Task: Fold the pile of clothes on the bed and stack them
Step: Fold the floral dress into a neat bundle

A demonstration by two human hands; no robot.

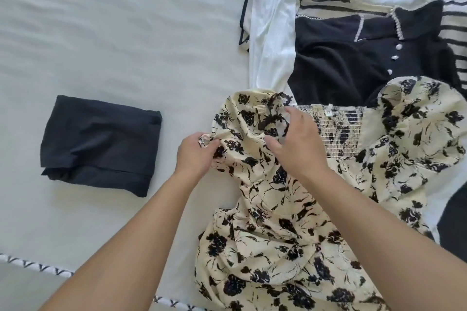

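1. The bed [113, 33] fills my view under a pale sheet.
2. The floral dress [278, 222] sprawls from centre toward 5 o'clock.
3. The unfolded pile [353, 45] lies at 1 o'clock.
4. The folded black garment [101, 144] sits at 9 o'clock.
5. My right hand [295, 144] hovers half-open over the dress's sleeve.
6. My left hand [197, 156] pinches the sleeve's cuff.

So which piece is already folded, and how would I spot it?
Look at the pale bed sheet, on its open left side away from the pile of clothes. The folded black garment lies there alone, left of the left hand. Unlike the black buttoned top, it is a plain neat rectangle.
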